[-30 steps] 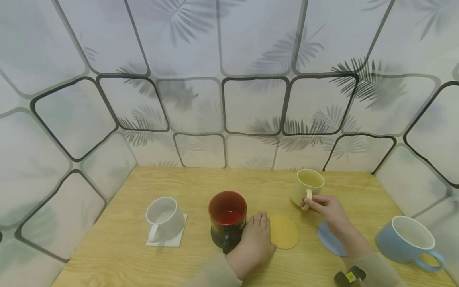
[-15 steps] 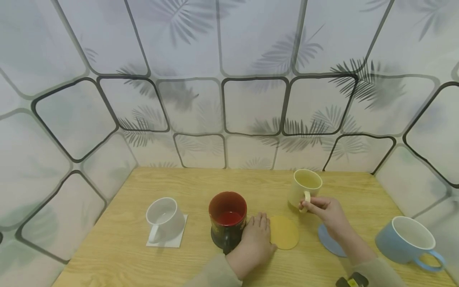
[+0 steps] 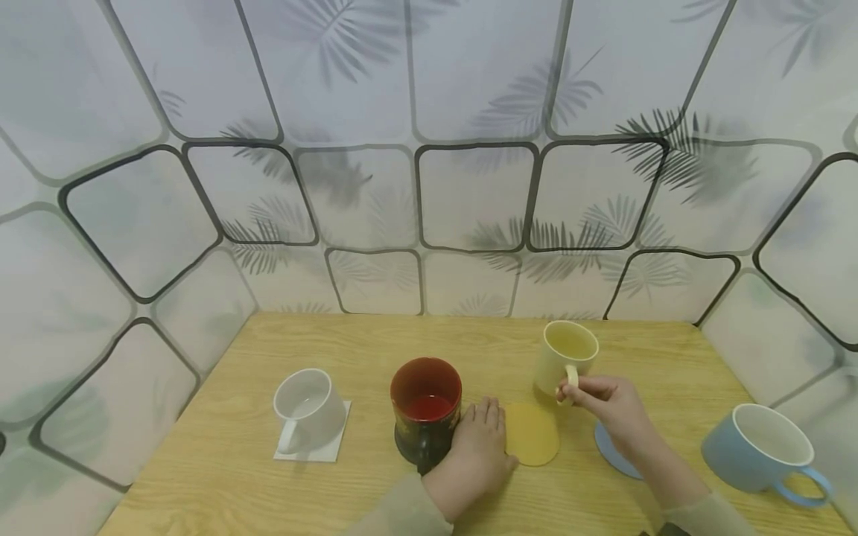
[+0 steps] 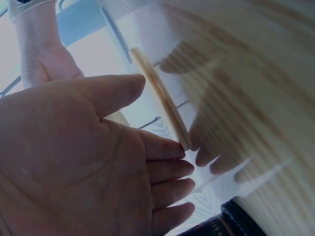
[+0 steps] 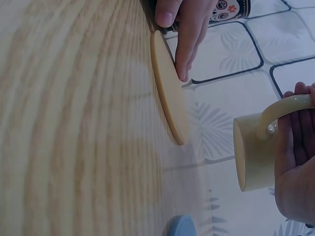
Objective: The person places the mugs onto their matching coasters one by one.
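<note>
My right hand pinches the handle of a pale yellow mug and holds it upright. In the right wrist view the yellow mug hangs off the wood, beyond the far edge of a round yellow coaster. That yellow coaster lies flat on the wooden table. My left hand lies flat beside it with straight fingers, its fingertips touching the yellow coaster at its left rim. Nothing is held in the left hand.
A black cup with a red inside stands just left of my left hand. A white mug sits on a square white coaster at the left. A blue coaster and a blue mug are at the right. Patterned walls close in three sides.
My right hand has carried the yellow mug a little to the left and nearer, towards the yellow coaster. The left hand has stayed flat in place.
</note>
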A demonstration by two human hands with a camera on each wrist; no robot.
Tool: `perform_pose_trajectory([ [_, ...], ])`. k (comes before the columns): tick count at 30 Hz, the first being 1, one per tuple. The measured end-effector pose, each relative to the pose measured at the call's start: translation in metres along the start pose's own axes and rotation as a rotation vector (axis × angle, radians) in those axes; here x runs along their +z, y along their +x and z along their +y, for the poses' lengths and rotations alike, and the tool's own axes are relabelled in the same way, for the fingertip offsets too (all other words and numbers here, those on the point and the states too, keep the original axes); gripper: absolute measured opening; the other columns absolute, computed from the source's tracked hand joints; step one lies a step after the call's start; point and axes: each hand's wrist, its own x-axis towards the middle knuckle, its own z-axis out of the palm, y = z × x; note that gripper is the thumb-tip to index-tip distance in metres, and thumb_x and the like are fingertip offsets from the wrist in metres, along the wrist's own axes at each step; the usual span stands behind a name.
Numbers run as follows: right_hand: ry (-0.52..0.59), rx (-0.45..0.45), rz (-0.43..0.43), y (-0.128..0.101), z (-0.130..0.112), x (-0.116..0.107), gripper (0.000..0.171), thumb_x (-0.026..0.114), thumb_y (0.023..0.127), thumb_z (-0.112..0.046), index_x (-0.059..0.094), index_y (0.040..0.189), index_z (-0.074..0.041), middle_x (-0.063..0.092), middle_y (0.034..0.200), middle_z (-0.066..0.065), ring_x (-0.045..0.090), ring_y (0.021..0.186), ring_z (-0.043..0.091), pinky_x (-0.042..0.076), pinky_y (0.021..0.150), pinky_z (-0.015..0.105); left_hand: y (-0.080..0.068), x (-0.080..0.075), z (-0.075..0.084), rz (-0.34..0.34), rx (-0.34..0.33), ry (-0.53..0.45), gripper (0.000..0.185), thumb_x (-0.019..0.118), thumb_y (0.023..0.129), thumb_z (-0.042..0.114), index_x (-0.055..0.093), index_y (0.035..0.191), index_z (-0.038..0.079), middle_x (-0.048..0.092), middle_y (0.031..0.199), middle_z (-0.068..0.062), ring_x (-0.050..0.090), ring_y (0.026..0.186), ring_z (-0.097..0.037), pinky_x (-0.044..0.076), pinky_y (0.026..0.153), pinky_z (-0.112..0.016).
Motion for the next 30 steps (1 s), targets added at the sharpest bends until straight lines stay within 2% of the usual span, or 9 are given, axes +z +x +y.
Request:
perform_pose_trajectory([
  [7, 0.008, 0.012, -0.020, -0.006, -0.003, 0.006, 0.017, 0.066, 0.102, -0.001, 0.082, 0.099, -0.001, 0.081, 0.094, -0.017, 0.071, 0.094, -0.002, 0.056, 0.086, 0.016, 0.001, 0.002, 0.000, 0.009, 0.002, 0.013, 0.081, 0.049, 0.101, 0.071, 0.041, 0.164, 0.021, 0.035, 0.173, 0.005, 0.033, 0.161, -0.012, 0.032, 0.131, -0.029],
  [12, 0.018, -0.012, -0.030, -0.010, -0.005, 0.011, 0.017, 0.065, 0.102, 0.001, 0.082, 0.098, -0.001, 0.081, 0.095, -0.016, 0.073, 0.096, -0.002, 0.056, 0.088, 0.014, 0.001, 0.003, 0.000, 0.012, 0.006, -0.001, 0.081, 0.050, 0.101, 0.070, 0.041, 0.164, 0.020, 0.035, 0.174, 0.003, 0.033, 0.161, -0.013, 0.032, 0.131, -0.030],
  [30, 0.024, -0.019, -0.091, -0.022, -0.003, 0.020, 0.017, 0.064, 0.102, 0.003, 0.081, 0.103, 0.003, 0.082, 0.095, -0.014, 0.074, 0.095, -0.001, 0.058, 0.087, 0.015, 0.002, 0.000, 0.001, 0.003, -0.005, 0.037, 0.082, 0.048, 0.101, 0.072, 0.040, 0.165, 0.023, 0.034, 0.174, 0.005, 0.032, 0.161, -0.012, 0.032, 0.131, -0.030],
])
